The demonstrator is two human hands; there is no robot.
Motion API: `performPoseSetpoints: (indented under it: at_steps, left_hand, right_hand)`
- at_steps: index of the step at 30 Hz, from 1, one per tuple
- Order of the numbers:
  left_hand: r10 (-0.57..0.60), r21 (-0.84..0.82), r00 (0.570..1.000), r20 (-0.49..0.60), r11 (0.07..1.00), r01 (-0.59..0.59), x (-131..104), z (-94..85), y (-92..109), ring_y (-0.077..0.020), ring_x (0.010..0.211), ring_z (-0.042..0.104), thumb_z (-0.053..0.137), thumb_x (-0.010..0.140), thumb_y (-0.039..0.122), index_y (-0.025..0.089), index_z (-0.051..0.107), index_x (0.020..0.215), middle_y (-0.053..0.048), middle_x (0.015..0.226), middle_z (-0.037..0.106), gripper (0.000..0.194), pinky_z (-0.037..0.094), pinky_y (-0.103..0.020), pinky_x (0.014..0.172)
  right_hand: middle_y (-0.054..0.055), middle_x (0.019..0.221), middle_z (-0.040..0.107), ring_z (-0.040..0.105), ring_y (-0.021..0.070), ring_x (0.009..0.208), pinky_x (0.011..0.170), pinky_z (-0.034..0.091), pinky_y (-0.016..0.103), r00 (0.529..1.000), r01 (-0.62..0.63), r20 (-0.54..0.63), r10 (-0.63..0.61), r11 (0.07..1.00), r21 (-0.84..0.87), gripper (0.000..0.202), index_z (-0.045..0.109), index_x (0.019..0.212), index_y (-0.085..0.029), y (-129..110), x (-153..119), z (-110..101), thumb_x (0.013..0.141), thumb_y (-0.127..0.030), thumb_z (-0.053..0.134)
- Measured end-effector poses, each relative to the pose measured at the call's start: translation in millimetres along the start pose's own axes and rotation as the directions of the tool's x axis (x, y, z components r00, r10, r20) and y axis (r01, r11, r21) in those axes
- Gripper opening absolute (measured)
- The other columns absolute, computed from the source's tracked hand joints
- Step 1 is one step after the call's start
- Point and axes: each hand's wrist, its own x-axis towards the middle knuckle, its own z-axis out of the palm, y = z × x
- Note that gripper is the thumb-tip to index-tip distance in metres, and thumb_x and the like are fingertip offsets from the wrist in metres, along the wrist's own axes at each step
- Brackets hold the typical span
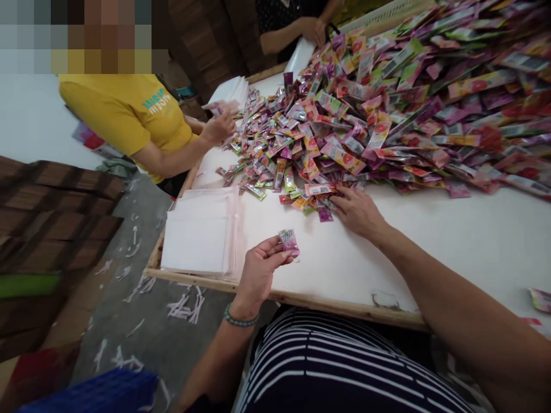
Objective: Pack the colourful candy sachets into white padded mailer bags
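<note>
My left hand (pixel 261 267), with a beaded bracelet at the wrist, pinches a small pink and white packet (pixel 288 242) above the white table, near its front edge. My right hand (pixel 359 211) reaches to the near edge of a large heap of coloured packets (pixel 340 152). Its fingers are stretched out and slightly apart, with the tips against a few loose packets, among them a pinkish one with a barcode (pixel 321 189). Whether the fingertips grip any of them is partly hidden.
A stack of clear plastic bags (pixel 196 241) lies on the table's left corner. The tabletop (pixel 344 258) has a wooden rim. Across from me a co-worker in a yellow shirt (pixel 129 120) handles packets; another person's hands (pixel 312 31) hold a bag. Cartons (pixel 55 201) stand at left.
</note>
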Motion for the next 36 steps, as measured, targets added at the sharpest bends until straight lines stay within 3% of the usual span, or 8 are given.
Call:
performPoseSetpoints:
  at_steps: [5, 8, 11, 14, 18, 22, 30, 36]
  left_hand:
    - [0.036, 0.112, 0.999, 0.024, 0.993, -0.039, 1, -8.3, 4, -0.0142, 0.066, 0.067, 0.073, 0.057, 0.011, 0.015, 0.067, 0.081, -0.004, 0.071, 0.073, 0.025, 0.048, -0.024, 0.063]
    - [-0.007, 0.256, 0.992, 0.123, 0.966, -0.025, 12, -11.2, 6, -0.0130, 0.060, 0.062, 0.067, 0.054, 0.008, 0.015, 0.068, 0.074, -0.002, 0.065, 0.070, 0.021, 0.046, -0.023, 0.057]
    - [-0.056, 0.423, 0.968, 0.243, 0.905, -0.053, 33, -5.5, 11, -0.0121, 0.061, 0.059, 0.062, 0.054, 0.007, 0.015, 0.070, 0.071, -0.001, 0.065, 0.069, 0.021, 0.045, -0.022, 0.057]
    - [-0.046, 0.450, 0.944, 0.327, 0.886, -0.112, 56, 8.3, 20, -0.0111, 0.060, 0.057, 0.061, 0.055, 0.008, 0.015, 0.071, 0.072, 0.000, 0.064, 0.067, 0.020, 0.043, -0.021, 0.056]
    - [0.074, 0.199, 0.937, 0.341, 0.969, -0.149, 76, 25.8, 26, -0.0098, 0.056, 0.056, 0.071, 0.058, 0.016, 0.015, 0.072, 0.082, 0.000, 0.064, 0.067, 0.023, 0.041, -0.021, 0.054]
    - [0.196, -0.066, 0.951, 0.240, 0.980, -0.186, 86, 32.0, 17, -0.0089, 0.059, 0.059, 0.078, 0.062, 0.023, 0.017, 0.071, 0.085, -0.001, 0.071, 0.069, 0.025, 0.043, -0.021, 0.057]
    - [0.293, -0.081, 0.948, 0.125, 0.955, -0.285, 85, 31.0, 14, -0.0081, 0.058, 0.056, 0.080, 0.062, 0.022, 0.018, 0.072, 0.075, 0.001, 0.065, 0.068, 0.016, 0.044, -0.020, 0.054]
    - [0.157, -0.144, 0.983, 0.094, 0.979, -0.142, 78, 29.0, 18, -0.0069, 0.053, 0.054, 0.082, 0.055, 0.020, 0.018, 0.070, 0.071, 0.002, 0.066, 0.067, 0.020, 0.042, -0.019, 0.048]
  right_hand:
    - [0.017, 0.128, 0.059, 0.053, 0.0363, 0.109, 0.087, 0.040, 0.052, 0.992, -0.045, -0.115, 0.055, 0.995, 0.085, 0.031, 0.071, 0.097, -0.020, -12, 2, -17, 0.094, -0.038, 0.046]
    - [0.014, 0.115, 0.066, 0.056, 0.0311, 0.106, 0.088, 0.043, 0.047, 0.972, -0.062, -0.190, 0.136, 0.934, 0.351, 0.034, 0.073, 0.096, -0.020, -39, 2, -37, 0.092, -0.044, 0.049]
    - [0.007, 0.095, 0.071, 0.063, 0.0215, 0.085, 0.073, 0.049, 0.035, 0.996, -0.087, 0.061, 0.063, 0.681, 0.727, 0.034, 0.072, 0.100, -0.021, -69, -1, -52, 0.088, -0.048, 0.055]
    - [0.002, 0.074, 0.069, 0.060, 0.0146, 0.065, 0.060, 0.047, 0.028, 0.957, -0.247, 0.290, -0.014, 0.483, 0.840, 0.029, 0.073, 0.090, -0.019, -85, -2, -59, 0.081, -0.046, 0.063]
    - [-0.001, 0.059, 0.063, 0.058, 0.0114, 0.052, 0.052, 0.047, 0.025, 0.904, -0.422, 0.388, 0.180, 0.220, 0.879, 0.032, 0.069, 0.075, -0.017, -79, 4, -63, 0.069, -0.048, 0.074]
    - [0.001, 0.066, 0.068, 0.063, 0.0131, 0.058, 0.056, 0.052, 0.026, 0.865, -0.427, 0.419, 0.276, -0.035, 0.904, 0.035, 0.068, 0.073, -0.017, -79, 8, -66, 0.061, -0.048, 0.081]
    - [0.003, 0.070, 0.071, 0.066, 0.0145, 0.062, 0.057, 0.052, 0.026, 0.826, -0.545, 0.545, 0.145, -0.042, 0.838, 0.030, 0.073, 0.078, -0.018, -95, -1, -67, 0.068, -0.046, 0.079]
    - [0.005, 0.071, 0.073, 0.068, 0.0148, 0.059, 0.056, 0.055, 0.026, 0.795, -0.585, 0.599, 0.093, -0.145, 0.798, 0.029, 0.072, 0.079, -0.019, -100, -6, -63, 0.068, -0.045, 0.079]
